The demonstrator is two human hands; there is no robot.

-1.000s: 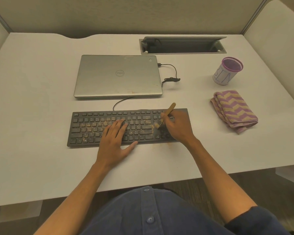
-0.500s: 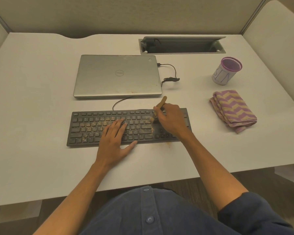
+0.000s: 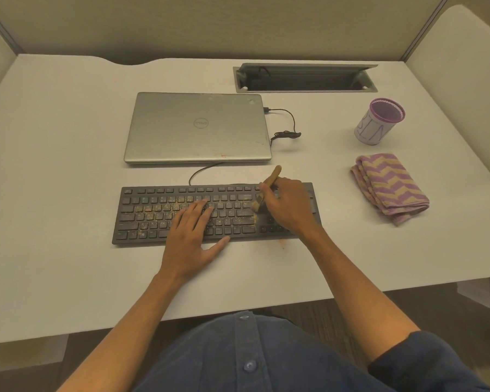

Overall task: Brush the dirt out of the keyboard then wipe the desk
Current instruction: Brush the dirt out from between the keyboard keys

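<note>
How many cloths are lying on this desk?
1. A single folded cloth, striped in purple and tan zigzags, lies on the desk to the right of the keyboard, just in front of the purple-rimmed cup. No other is visible.

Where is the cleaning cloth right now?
In the head view the folded cloth lies untouched on the desk, right of the keyboard and just in front of the purple-rimmed cup.

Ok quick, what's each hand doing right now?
Left hand: open, flat on the keyboard.
Right hand: gripping the brush over the keys.
</note>
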